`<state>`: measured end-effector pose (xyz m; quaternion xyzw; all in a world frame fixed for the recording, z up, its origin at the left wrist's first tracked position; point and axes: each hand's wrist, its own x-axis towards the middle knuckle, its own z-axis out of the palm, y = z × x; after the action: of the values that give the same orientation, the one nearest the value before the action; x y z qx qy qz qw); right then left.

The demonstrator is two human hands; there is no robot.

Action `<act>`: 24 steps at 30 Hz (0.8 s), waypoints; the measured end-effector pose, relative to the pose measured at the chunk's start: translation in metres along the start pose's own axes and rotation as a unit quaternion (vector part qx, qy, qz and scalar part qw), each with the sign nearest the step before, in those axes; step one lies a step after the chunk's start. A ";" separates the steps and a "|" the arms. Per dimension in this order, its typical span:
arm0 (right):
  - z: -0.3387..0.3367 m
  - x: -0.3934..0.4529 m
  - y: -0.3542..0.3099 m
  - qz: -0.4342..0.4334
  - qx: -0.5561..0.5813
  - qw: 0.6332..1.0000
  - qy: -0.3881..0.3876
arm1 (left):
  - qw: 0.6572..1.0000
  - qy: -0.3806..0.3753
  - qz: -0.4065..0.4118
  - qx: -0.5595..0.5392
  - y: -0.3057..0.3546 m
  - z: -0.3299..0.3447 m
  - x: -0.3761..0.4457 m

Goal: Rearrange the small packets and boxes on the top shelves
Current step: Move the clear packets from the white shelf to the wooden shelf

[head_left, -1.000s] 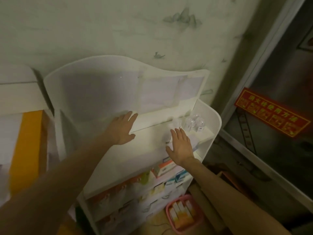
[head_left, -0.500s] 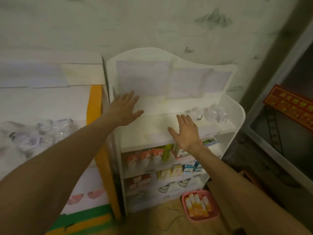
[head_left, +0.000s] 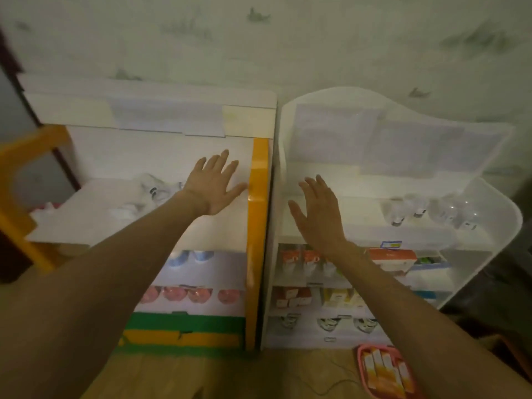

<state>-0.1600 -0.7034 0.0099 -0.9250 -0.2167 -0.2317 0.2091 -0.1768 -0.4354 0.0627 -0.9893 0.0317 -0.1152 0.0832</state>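
Two shelf units stand side by side against the wall. My left hand (head_left: 214, 187) hovers with fingers spread over the top shelf (head_left: 86, 214) of the orange-edged left unit, just right of a pile of clear packets (head_left: 149, 194). Over the left part of the white right unit's top shelf (head_left: 362, 203) my right hand (head_left: 318, 216) is stretched out flat and holds nothing. Several small clear bottles (head_left: 431, 211) stand at that shelf's right end. Small orange and yellow boxes (head_left: 305, 260) fill the lower shelves.
The orange side panel (head_left: 257, 214) separates the two units. A pink basket (head_left: 384, 372) with orange packets sits on the floor at the lower right. An orange frame (head_left: 17, 174) stands at the far left. The view is dim and blurred.
My view has swung left, bringing the left orange unit into sight. My left hand moved from the white unit over to the left unit's top shelf; my right hand shifted left along the white shelf.
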 end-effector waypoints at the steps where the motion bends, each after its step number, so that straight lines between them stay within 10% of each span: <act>1: 0.007 0.003 -0.014 -0.021 0.012 1.000 0.011 | 1.000 0.000 -0.010 0.000 -0.014 0.002 -0.008; 12: 0.098 0.018 -0.169 -0.105 0.063 0.992 -0.040 | 0.996 -0.035 -0.082 0.006 -0.187 0.038 -0.096; 24: 0.194 0.042 -0.291 0.002 -0.065 0.976 -0.207 | 0.984 -0.168 -0.047 0.027 -0.346 0.081 -0.137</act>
<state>-0.2055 -0.3579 -0.0412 -0.9651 -0.2376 -0.0479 0.0993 -0.2757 -0.0711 0.0139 -0.9924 -0.0328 0.0482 0.1087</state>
